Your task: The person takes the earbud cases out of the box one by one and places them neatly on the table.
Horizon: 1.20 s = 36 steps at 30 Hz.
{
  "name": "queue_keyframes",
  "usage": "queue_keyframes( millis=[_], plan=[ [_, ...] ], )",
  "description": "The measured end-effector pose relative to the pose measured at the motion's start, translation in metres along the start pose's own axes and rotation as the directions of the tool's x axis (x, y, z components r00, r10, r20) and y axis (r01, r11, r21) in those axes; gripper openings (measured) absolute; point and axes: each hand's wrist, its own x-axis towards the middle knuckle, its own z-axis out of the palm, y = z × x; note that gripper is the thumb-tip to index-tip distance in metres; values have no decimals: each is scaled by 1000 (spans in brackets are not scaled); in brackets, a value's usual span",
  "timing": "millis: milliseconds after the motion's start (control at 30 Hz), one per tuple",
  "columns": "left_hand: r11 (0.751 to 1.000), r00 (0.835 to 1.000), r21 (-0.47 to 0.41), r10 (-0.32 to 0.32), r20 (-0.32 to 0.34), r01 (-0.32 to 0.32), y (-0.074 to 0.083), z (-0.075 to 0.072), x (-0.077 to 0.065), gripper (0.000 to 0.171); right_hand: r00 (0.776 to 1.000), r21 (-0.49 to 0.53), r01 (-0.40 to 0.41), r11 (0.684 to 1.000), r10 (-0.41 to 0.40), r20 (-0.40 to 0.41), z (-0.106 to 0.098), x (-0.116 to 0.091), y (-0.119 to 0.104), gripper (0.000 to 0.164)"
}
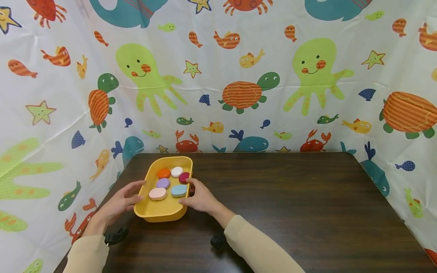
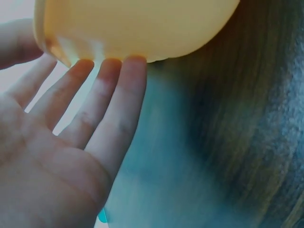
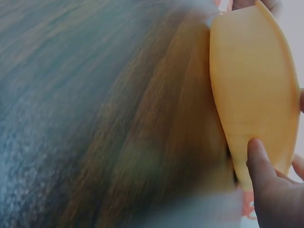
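Beige sleeve (image 1: 87, 254) and black wrist device (image 1: 116, 236) lead, at far left, to the left hand (image 1: 120, 201), which holds the left side of a yellow tray (image 1: 164, 208), fingertips against its outer surface. That tray is at the left end of the worktop (image 1: 290, 208); whether it touches the surface or sits slightly above, I cannot tell. Inside it, left to right, lie a pale pink piece (image 1: 158, 194), lilac piece (image 1: 163, 183), orange piece (image 1: 164, 173), white piece (image 1: 176, 171), light blue piece (image 1: 179, 190) and dark red piece (image 1: 184, 178). Next, the right hand (image 1: 201, 198) grips the tray's right wall. Dark wood-grained worktop stretches rightward, with a sea-animal cloth (image 1: 208, 85) hanging behind.
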Motion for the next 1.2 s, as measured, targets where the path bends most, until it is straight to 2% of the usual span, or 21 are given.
queue_keyframes(
  millis=[533,833,1200],
  plan=[
    [1000,1000,-18,5,19,-5,1,6,5,73,1000,-40,-4,999,3,-9,-10,-5,2,75],
    [1000,1000,-29,-7,16,7,1,13,6,73,1000,-7,-11,1000,11,-6,-13,-8,7,73],
    [1000,1000,-16,1,30,-1,8,19,8,74,1000,5,-5,1000,5,-19,-20,-12,8,72]
  ],
)
